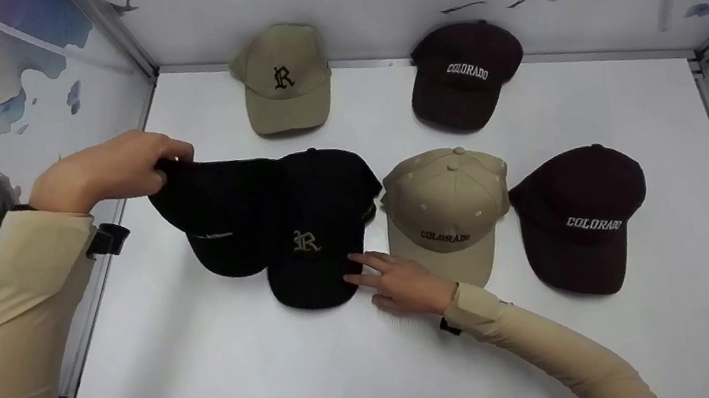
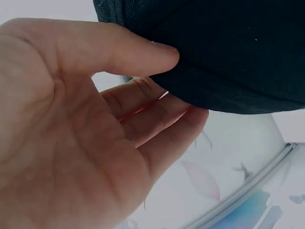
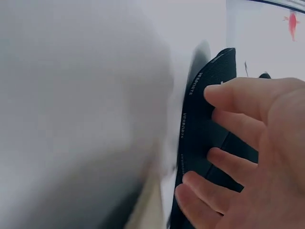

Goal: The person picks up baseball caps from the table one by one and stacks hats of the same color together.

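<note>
Your left hand [image 1: 117,166] pinches the edge of a black cap [image 1: 219,198], its lettering unreadable. Beside it on the table [image 1: 232,356], the R cap [image 1: 319,210] points its brim and long axis toward you, your right hand [image 1: 409,287] spread-fingered at its edge.

Head view: lettering [image 1: 213,235] on left black cap [image 1: 219,198] too small to read; its border with black R cap [image 1: 316,193] lost in the dark. Front beige cap [image 1: 446,198]: brim partly hidden by right hand [image 1: 411,284]. Both sleeves [image 1: 24,320] cut off by picture edge. Left wrist view: some fingertips of left hand [image 2: 95,119] hidden behind left black cap, itself cut off top and right. Right wrist view: pale strip [image 3: 150,205] blurred, unidentified.
</note>
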`<state>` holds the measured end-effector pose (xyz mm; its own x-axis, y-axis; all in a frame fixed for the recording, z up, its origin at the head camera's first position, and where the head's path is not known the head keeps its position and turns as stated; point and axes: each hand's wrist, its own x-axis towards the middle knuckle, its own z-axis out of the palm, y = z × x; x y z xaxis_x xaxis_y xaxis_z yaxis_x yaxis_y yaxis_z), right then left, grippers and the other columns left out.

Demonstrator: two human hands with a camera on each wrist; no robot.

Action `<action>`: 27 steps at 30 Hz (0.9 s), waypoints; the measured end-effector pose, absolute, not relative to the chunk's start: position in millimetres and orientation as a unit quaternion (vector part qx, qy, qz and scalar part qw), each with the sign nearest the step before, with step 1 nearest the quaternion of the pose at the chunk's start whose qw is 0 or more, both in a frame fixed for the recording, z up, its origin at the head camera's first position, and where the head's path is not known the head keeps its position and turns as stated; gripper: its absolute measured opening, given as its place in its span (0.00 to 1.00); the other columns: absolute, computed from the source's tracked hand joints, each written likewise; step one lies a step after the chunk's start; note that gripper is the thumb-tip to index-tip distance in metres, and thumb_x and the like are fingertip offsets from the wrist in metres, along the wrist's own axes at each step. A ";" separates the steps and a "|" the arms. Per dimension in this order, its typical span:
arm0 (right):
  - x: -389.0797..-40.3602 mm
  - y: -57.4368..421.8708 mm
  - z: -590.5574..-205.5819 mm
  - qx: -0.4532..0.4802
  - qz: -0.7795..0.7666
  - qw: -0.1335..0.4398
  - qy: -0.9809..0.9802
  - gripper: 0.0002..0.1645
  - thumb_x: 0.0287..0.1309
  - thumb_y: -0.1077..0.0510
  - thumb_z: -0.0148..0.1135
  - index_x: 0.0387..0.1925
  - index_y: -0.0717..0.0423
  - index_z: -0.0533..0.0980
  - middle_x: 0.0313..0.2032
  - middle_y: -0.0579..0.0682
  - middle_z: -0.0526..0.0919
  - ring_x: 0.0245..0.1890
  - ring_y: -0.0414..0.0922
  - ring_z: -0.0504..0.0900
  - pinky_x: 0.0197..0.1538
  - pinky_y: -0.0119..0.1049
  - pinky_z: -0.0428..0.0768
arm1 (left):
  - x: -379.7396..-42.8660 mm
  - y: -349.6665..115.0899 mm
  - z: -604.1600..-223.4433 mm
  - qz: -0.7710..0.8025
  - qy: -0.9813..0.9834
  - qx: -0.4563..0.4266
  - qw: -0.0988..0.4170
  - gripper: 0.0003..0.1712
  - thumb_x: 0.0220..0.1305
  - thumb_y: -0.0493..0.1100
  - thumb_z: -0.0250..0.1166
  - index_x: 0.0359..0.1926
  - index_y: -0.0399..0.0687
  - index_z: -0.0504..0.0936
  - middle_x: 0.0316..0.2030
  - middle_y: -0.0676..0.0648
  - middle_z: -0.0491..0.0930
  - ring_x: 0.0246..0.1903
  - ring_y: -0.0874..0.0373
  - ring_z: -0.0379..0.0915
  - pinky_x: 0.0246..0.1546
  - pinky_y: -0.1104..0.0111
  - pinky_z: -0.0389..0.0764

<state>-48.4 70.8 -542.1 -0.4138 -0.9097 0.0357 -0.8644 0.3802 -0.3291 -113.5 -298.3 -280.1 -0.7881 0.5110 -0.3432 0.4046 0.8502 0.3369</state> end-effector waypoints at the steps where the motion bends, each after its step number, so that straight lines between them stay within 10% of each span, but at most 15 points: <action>1: -48.5 70.0 -541.4 -0.532 -0.146 0.079 0.830 0.31 0.58 0.57 0.64 0.64 0.49 0.72 0.68 0.57 0.62 0.64 0.53 0.68 0.48 0.44 0.78 | -113.9 -295.3 -282.9 0.125 0.935 0.249 0.219 0.19 0.45 0.20 0.47 0.31 0.43 0.76 0.28 0.48 0.74 0.30 0.51 0.67 0.33 0.58 0.70; 27: -50.3 73.6 -539.5 -0.522 -0.140 0.157 0.826 0.36 0.60 0.57 0.61 0.69 0.53 0.64 0.71 0.58 0.55 0.68 0.54 0.60 0.62 0.49 0.67 | -116.1 -210.9 -342.0 0.142 0.862 0.346 0.341 0.19 0.48 0.18 0.46 0.34 0.42 0.74 0.28 0.48 0.68 0.32 0.52 0.64 0.34 0.62 0.67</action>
